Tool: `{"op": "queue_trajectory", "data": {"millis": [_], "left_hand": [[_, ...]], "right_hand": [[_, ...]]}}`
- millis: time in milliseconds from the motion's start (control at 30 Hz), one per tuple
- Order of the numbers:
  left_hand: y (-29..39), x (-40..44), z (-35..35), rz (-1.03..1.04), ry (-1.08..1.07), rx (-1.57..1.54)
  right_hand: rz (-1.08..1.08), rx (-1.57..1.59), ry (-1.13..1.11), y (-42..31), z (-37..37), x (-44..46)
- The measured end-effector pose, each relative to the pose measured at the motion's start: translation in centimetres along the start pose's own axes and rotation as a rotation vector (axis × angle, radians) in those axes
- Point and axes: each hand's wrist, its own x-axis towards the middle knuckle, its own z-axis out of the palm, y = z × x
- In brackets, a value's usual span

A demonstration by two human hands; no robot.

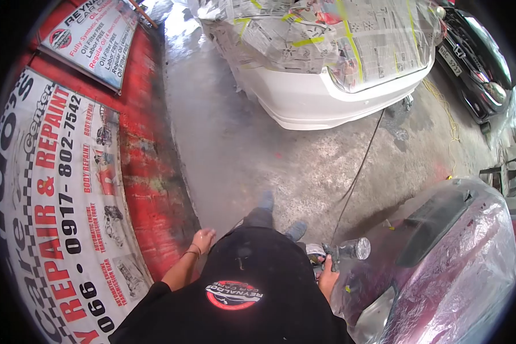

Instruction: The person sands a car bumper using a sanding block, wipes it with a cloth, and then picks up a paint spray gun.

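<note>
My right hand [328,277] is wrapped around a paint spray gun [331,252], held low beside my right hip. A clear round cup [361,248] sticks out from the gun to the right, and part of the gun is hidden by my fingers. A thin dark hose [356,182] runs near the gun across the floor toward the white car. On the other side, my left hand [203,241] hangs by my body with fingers loosely bent and nothing in it. A band circles that wrist.
Ahead stands a white car bumper [321,103] under taped newspaper [378,49]. A plastic-wrapped dark red car [453,264] is close on my right. A red wall with banners [69,212] lines the left. A black car [470,63] and yellow cord [450,112] are farther right.
</note>
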Motion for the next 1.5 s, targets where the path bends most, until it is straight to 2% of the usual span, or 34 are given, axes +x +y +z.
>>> {"op": "queue_trajectory", "data": {"millis": [67, 133, 233, 333, 400, 467, 533, 633, 733, 833, 967, 1033, 1133, 1167, 1267, 1367, 1467, 1500], "left_hand": [[9.1, 0.1, -1.9, 0.072, 0.016, 0.029], [14.0, 2.3, -1.5, 0.274, 0.012, -0.083], [24.1, 3.3, -1.4, 0.439, -0.244, -0.044], [32.1, 3.0, -0.8, 0.563, -0.56, -0.057], [34.0, 4.5, 0.8, 0.649, -0.794, -0.13], [34.5, 5.6, 2.0, 0.626, -1.012, -0.306], [35.0, 6.5, 0.5, 0.602, -1.126, -0.304], [32.9, 9.3, -3.1, 0.196, -1.297, -0.589], [27.2, 14.5, -6.1, 0.177, -1.321, -0.808], [24.5, 16.0, -14.6, -0.129, -1.267, -0.809], [18.6, 18.6, -16.0, -0.293, -1.106, -1.023], [17.9, 18.6, -17.1, -0.344, -0.996, -1.089], [16.6, 19.6, -17.5, -0.332, -0.964, -1.096], [15.3, 20.4, -16.8, -0.306, -1.03, -1.012], [16.7, 20.2, -17.8, -0.317, -0.954, -0.939], [15.8, 21.6, -16.3, -0.288, -1.051, -0.959], [19.7, 21.8, -18.6, -0.281, -1.065, -0.647], [20.3, 22.1, -18.4, -0.147, -0.983, -0.576]], "right_hand": [[-0.027, -0.027, -0.044, -1.7, 1.4, -0.2], [-0.071, -0.06, -0.1, -2.9, 3.0, 0.1], [-0.124, -0.075, -0.212, -8.6, 6.4, -0.9], [-0.173, 0.026, -0.194, -13.7, 12.0, -2.8], [-0.182, 0.083, -0.132, -16.9, 16.4, -4.6], [-0.201, 0.139, -0.075, -18.1, 21.2, -5.6], [-0.236, 0.201, -0.027, -18.3, 26.2, -5.8], [-0.275, 0.262, 0.058, -17.4, 34.5, -6.3], [-0.225, 0.306, 0.156, -16.1, 43.4, -7.1], [-0.095, 0.377, 0.148, -13.9, 51.6, -8.4], [-0.098, 0.275, 0.089, -11.4, 58.8, -10.0], [-0.127, 0.245, 0.061, -9.8, 60.7, -9.8], [-0.118, 0.24, 0.054, -10.1, 62.4, -10.9], [-0.108, 0.263, 0.044, -10.3, 62.6, -10.9], [-0.126, 0.269, 0.039, -10.1, 62.9, -10.3], [-0.171, 0.245, 0.069, -10.1, 62.3, -9.6], [-0.156, 0.264, 0.115, -11.1, 61.0, -9.9], [-0.156, 0.278, 0.125, -10.8, 60.4, -9.4]]}}
